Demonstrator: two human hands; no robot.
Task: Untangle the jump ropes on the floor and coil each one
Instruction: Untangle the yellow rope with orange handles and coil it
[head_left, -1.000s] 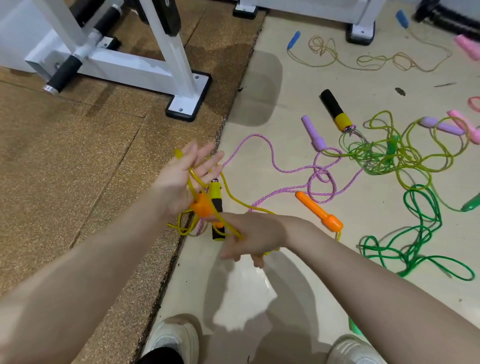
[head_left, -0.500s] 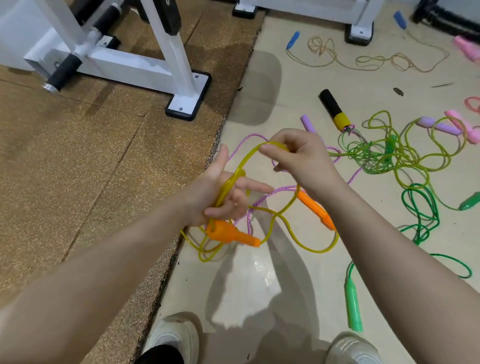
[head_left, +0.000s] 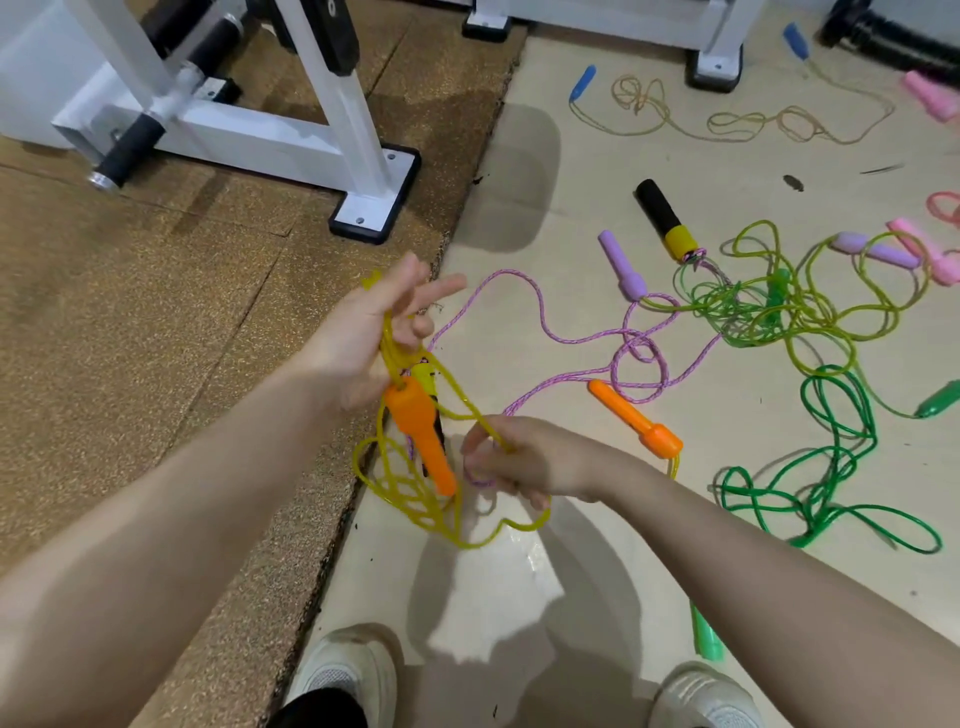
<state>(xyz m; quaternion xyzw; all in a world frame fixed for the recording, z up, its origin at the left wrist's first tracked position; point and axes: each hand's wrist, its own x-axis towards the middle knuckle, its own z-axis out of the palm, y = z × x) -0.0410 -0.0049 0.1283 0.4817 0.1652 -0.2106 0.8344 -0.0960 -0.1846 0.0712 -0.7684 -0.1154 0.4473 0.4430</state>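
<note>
My left hand (head_left: 363, 332) holds several loops of the yellow jump rope (head_left: 415, 499) across its palm, fingers partly spread. One orange handle (head_left: 423, 436) hangs below that hand. My right hand (head_left: 524, 460) pinches a strand of the same yellow rope lower and to the right. The rope's other orange handle (head_left: 636, 418) lies on the floor beyond my right wrist. A pink braided rope (head_left: 566, 332) with a black-and-yellow handle (head_left: 665, 221) snakes over the floor behind both hands.
A tangle of lime rope (head_left: 779, 306) and green rope (head_left: 831, 467) lies at right, with purple handles (head_left: 621, 265) and pink handles (head_left: 924, 257). A tan rope with blue handles (head_left: 582, 83) lies farther back. A white equipment frame (head_left: 291, 150) stands on the brown mat. My shoes (head_left: 343, 675) are below.
My right hand has dropped from above the left hand to low on the right, drawing another turn of yellow rope. The hanging orange handle swung down to near vertical.
</note>
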